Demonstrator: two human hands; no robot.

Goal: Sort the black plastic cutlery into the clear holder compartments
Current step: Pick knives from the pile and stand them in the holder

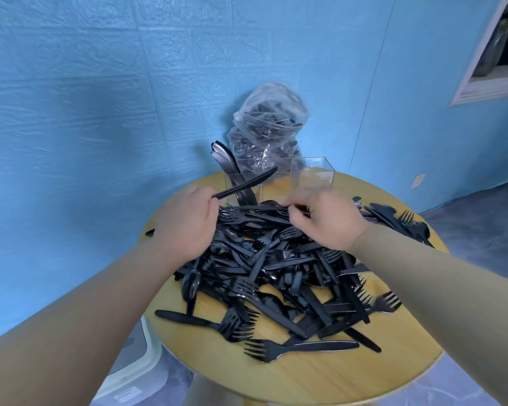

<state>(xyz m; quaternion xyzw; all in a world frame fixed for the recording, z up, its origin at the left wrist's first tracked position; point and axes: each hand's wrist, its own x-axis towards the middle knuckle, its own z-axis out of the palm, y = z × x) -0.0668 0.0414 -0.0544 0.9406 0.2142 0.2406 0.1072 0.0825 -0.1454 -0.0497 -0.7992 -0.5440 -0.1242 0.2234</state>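
A big heap of black plastic cutlery (279, 268) covers the round wooden table (305, 376). My left hand (188, 227) grips a black knife (247, 183) by its handle, blade pointing up and right toward the clear holder (314, 174) at the table's far edge. The holder's left compartment has several black knives (226, 159) standing in it; the right compartment looks bare. My right hand (326, 218) reaches into the far side of the heap and pinches a black piece of cutlery there; which kind is hidden.
A clear plastic bag (267, 124) with more black cutlery stands behind the holder against the blue wall. A white bin (135, 376) sits on the floor at the lower left. Loose forks lie near the table's front and right edges.
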